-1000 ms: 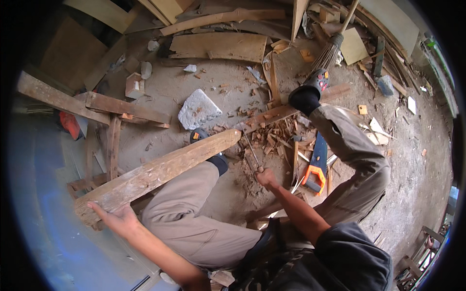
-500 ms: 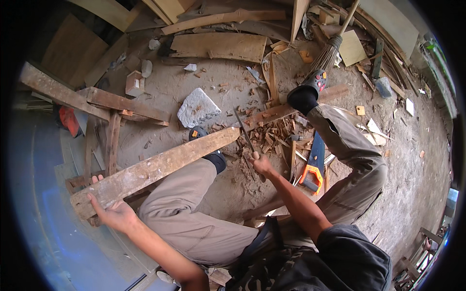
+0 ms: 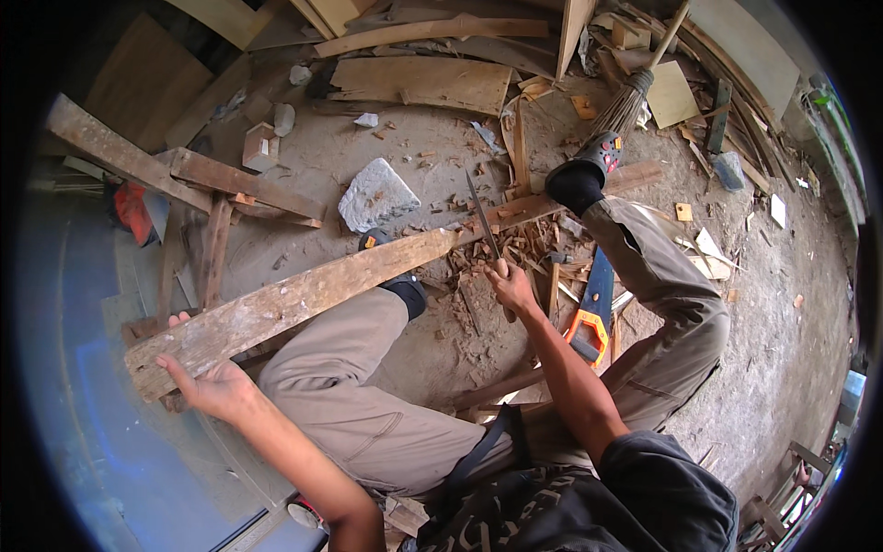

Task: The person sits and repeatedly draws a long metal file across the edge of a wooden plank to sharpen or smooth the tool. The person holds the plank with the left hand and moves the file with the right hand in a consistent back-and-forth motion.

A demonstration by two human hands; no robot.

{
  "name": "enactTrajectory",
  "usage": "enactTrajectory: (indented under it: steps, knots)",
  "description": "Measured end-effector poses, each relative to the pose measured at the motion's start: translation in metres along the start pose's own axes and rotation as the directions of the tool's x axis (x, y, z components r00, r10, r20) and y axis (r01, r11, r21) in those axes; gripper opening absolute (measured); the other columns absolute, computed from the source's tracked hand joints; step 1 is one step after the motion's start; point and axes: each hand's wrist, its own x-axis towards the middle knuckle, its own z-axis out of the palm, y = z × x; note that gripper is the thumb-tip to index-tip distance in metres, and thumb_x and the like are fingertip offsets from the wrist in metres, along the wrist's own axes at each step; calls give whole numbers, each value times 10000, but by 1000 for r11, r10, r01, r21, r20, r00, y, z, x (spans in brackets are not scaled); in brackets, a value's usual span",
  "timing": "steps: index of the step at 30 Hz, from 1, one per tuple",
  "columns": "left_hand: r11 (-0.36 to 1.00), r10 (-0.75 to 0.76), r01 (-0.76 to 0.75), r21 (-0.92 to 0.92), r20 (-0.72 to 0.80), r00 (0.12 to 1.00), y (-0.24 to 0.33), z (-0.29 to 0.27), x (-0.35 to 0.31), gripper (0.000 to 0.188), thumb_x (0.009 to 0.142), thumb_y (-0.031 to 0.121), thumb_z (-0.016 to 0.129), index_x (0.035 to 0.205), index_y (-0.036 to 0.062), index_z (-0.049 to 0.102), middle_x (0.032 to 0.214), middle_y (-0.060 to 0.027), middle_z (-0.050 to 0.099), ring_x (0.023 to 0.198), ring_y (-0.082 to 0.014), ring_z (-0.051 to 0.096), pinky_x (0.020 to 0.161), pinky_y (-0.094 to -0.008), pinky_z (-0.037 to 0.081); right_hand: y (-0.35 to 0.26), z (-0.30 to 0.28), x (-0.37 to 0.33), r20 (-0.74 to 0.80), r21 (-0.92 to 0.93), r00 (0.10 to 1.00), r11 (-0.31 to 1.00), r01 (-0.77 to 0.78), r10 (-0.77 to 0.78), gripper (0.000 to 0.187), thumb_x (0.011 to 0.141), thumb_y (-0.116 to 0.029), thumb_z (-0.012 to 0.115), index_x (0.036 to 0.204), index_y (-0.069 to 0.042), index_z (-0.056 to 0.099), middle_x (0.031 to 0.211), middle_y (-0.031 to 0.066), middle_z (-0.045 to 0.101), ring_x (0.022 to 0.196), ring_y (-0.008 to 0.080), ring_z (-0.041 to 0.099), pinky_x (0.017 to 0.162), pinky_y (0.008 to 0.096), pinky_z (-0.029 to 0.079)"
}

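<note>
A long, weathered wooden plank slants across from lower left to the middle, over my left leg. My left hand grips its near left end, thumb on top and fingertips showing past the far edge. In my right hand is a machete, its narrow dark blade tilted up and away. The blade is beside the plank's far end, which looks cut to a narrower tip. That end is by a timber lying on the ground, with wood chips heaped around it.
A handsaw with an orange handle lies between my legs. A white stone block rests beyond my left foot. To the left stands a wooden frame. A broom, boards and scraps lie farther back.
My right hand has moved slightly right and up, and the machete blade is raised a little. The plank and my left hand have shifted slightly left.
</note>
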Motion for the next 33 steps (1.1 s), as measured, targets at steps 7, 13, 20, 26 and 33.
enactTrajectory:
  steps: [7, 13, 20, 26, 33]
  knots:
    - [995, -72, 75, 62, -61, 996, -1, 2, 3, 634, 982, 392, 586, 1342, -116, 461, 1343, -224, 549, 1274, -294, 525, 1099, -471, 405, -14, 0, -6, -70, -65, 992, 992, 105, -110, 414, 914, -435, 678, 851, -37, 582, 638, 14, 537, 561, 108, 507, 509, 311, 412]
    - [993, -68, 73, 92, -63, 996, 1, -14, 5, 632, 986, 397, 580, 1357, -100, 459, 1358, -196, 549, 1281, -271, 521, 1101, -465, 404, -177, -11, -53, -251, 271, 880, 844, 463, -402, 290, 901, -215, 704, 795, -13, 524, 693, 83, 546, 637, 142, 484, 602, 305, 427]
    - [990, -109, 116, 78, -85, 990, -6, -2, 7, 631, 990, 393, 577, 1377, -88, 446, 1370, -183, 544, 1297, -265, 506, 1111, -459, 388, 45, 26, -16, 75, -197, 938, 927, -318, 338, 355, 813, -283, 646, 911, 58, 664, 855, 240, 676, 858, 354, 682, 777, 430, 504]
    - [993, -87, 96, 67, -125, 988, -2, -18, 9, 629, 981, 380, 596, 1381, -83, 446, 1372, -194, 538, 1303, -271, 496, 1118, -460, 372, 42, 25, -20, 27, -368, 971, 905, -213, 240, 435, 816, -324, 634, 961, 85, 671, 973, 325, 669, 994, 448, 654, 862, 490, 503]
    - [998, 6, -3, 56, -54, 999, 5, -7, 1, 617, 978, 344, 606, 1385, -87, 433, 1374, -200, 532, 1299, -273, 496, 1119, -488, 366, -3, 41, -14, 110, -321, 960, 924, -209, 256, 503, 816, -375, 646, 999, 92, 673, 980, 323, 674, 981, 454, 659, 835, 474, 513]
